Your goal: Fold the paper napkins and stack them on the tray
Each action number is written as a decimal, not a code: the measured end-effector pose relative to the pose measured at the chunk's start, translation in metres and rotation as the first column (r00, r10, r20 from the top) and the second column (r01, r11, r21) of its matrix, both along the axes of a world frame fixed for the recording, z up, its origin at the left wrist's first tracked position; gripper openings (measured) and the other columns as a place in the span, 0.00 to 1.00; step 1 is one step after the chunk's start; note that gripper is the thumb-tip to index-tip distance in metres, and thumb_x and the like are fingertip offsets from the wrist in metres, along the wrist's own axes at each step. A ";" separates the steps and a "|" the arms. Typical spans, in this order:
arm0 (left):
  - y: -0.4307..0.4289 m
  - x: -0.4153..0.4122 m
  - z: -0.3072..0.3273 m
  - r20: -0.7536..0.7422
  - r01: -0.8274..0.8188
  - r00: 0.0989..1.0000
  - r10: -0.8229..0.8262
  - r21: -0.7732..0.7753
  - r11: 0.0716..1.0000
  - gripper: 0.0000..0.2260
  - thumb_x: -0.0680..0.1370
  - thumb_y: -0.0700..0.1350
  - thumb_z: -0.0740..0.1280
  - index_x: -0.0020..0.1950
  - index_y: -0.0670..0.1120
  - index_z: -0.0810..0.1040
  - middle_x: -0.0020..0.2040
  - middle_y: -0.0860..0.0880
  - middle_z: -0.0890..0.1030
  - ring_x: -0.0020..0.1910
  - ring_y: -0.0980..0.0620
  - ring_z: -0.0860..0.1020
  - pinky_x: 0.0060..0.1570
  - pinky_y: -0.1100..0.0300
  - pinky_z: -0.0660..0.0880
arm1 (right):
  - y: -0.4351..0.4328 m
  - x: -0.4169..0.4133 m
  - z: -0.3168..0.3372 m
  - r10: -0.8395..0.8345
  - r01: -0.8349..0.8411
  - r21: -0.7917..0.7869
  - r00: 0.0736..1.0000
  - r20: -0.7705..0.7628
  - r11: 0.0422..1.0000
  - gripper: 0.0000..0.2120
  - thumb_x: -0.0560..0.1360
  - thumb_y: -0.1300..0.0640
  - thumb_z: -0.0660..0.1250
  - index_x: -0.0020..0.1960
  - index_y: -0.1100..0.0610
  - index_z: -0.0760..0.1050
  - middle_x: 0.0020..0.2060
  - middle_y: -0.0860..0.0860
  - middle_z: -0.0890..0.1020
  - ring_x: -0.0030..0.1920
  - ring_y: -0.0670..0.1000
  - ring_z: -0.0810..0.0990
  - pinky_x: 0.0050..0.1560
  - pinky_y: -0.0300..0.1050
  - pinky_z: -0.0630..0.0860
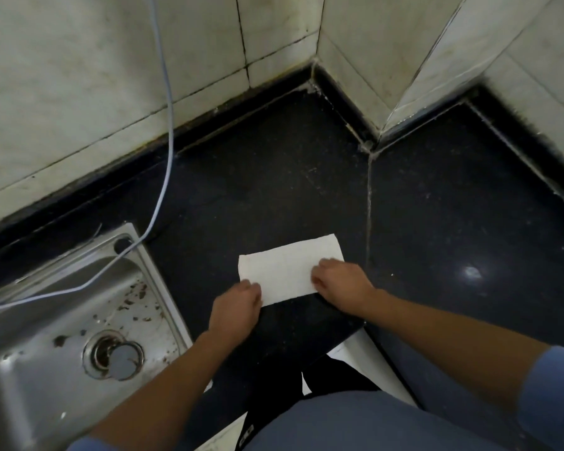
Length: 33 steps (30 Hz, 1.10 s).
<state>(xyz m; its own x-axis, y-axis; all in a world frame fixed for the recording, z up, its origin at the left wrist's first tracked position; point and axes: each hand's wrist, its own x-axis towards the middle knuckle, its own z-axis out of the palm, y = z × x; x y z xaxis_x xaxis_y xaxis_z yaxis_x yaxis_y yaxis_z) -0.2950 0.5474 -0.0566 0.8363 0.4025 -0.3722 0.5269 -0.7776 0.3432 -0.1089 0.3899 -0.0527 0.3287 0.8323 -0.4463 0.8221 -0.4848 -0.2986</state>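
Observation:
A white paper napkin [285, 267] lies as a flat rectangle on the dark countertop [274, 190], near its front edge. My left hand [236, 305] holds the napkin's near left corner, fingers curled at the edge. My right hand [341, 284] rests on the napkin's near right corner, fingers bent down onto the paper. No tray is in view.
A steel sink [62, 320] with a drain [113, 354] is set into the counter at the left. A pale cable [163, 131] hangs down the tiled wall [79, 76] into the sink. Tiled walls form corners behind the counter.

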 end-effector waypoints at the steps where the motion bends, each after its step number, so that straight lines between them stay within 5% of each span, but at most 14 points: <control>1: -0.003 -0.010 -0.004 -0.020 -0.030 0.999 0.030 -0.004 1.000 0.07 0.77 0.47 0.64 0.44 0.44 0.75 0.45 0.46 0.76 0.42 0.45 0.77 0.37 0.54 0.73 | -0.011 -0.002 -0.005 -0.034 0.034 -0.005 0.999 -0.006 0.999 0.09 0.79 0.53 0.58 0.53 0.54 0.75 0.51 0.51 0.76 0.53 0.53 0.76 0.46 0.48 0.73; 5: -0.007 -0.036 -0.012 0.016 -0.112 0.994 0.112 0.034 0.993 0.07 0.75 0.46 0.69 0.41 0.45 0.76 0.42 0.48 0.75 0.35 0.47 0.76 0.29 0.55 0.73 | -0.049 0.013 -0.008 -0.170 0.167 0.042 0.983 0.073 0.985 0.10 0.79 0.51 0.59 0.50 0.53 0.77 0.49 0.49 0.77 0.49 0.51 0.78 0.43 0.45 0.73; 8: -0.001 -0.033 -0.009 0.110 -0.051 0.993 0.040 0.092 0.994 0.04 0.72 0.43 0.71 0.40 0.44 0.78 0.42 0.47 0.75 0.39 0.48 0.76 0.26 0.56 0.73 | -0.042 0.026 0.001 -0.275 0.273 0.033 0.957 0.089 0.961 0.10 0.78 0.48 0.61 0.51 0.53 0.76 0.49 0.49 0.77 0.49 0.51 0.78 0.44 0.46 0.74; 14: 0.010 -0.016 -0.010 0.083 0.106 0.989 -0.121 0.170 0.980 0.05 0.71 0.40 0.71 0.46 0.44 0.82 0.50 0.47 0.78 0.46 0.46 0.76 0.40 0.51 0.77 | 0.009 0.030 0.005 -0.570 0.568 -0.128 0.821 0.021 0.813 0.19 0.73 0.49 0.69 0.59 0.57 0.71 0.54 0.54 0.79 0.53 0.57 0.79 0.46 0.48 0.75; 17: 0.011 -0.014 -0.010 0.085 0.086 0.991 -0.099 0.143 0.986 0.05 0.74 0.41 0.67 0.46 0.44 0.82 0.50 0.47 0.77 0.48 0.46 0.75 0.43 0.52 0.75 | 0.014 0.034 0.005 -0.725 0.705 -0.173 0.675 -0.133 0.688 0.14 0.71 0.55 0.70 0.54 0.59 0.77 0.50 0.56 0.82 0.48 0.56 0.80 0.43 0.45 0.74; 22: 0.016 -0.028 0.002 0.144 -0.099 0.986 0.089 0.066 0.993 0.08 0.77 0.43 0.65 0.53 0.46 0.80 0.53 0.49 0.76 0.51 0.49 0.73 0.49 0.55 0.73 | 0.021 0.039 0.027 -0.839 0.878 -0.260 0.238 -0.490 0.401 0.09 0.69 0.62 0.73 0.46 0.64 0.77 0.47 0.61 0.82 0.45 0.59 0.81 0.46 0.53 0.81; 25: 0.024 -0.046 0.006 0.122 -0.224 0.969 0.215 0.063 0.973 0.09 0.77 0.44 0.65 0.55 0.47 0.80 0.54 0.48 0.77 0.52 0.49 0.74 0.50 0.56 0.73 | 0.045 0.018 0.040 -0.771 0.839 -0.223 0.309 -0.557 0.497 0.07 0.69 0.63 0.72 0.42 0.60 0.74 0.45 0.58 0.81 0.44 0.56 0.81 0.46 0.54 0.81; 30: 0.029 -0.072 0.012 0.121 -0.336 0.937 0.329 0.047 0.941 0.07 0.74 0.41 0.67 0.51 0.44 0.81 0.49 0.46 0.78 0.49 0.46 0.76 0.43 0.54 0.75 | 0.094 -0.043 0.029 -0.628 0.638 -0.157 0.628 -0.460 0.754 0.09 0.69 0.61 0.72 0.36 0.52 0.73 0.42 0.53 0.80 0.44 0.54 0.82 0.45 0.53 0.82; 33: 0.028 -0.081 0.016 0.121 -0.371 0.924 0.364 0.040 0.928 0.07 0.75 0.41 0.67 0.51 0.44 0.81 0.48 0.46 0.78 0.49 0.46 0.76 0.43 0.54 0.75 | 0.107 -0.064 0.015 -0.577 0.566 -0.153 0.725 -0.376 0.810 0.05 0.69 0.59 0.70 0.44 0.57 0.76 0.45 0.54 0.81 0.48 0.55 0.81 0.49 0.49 0.79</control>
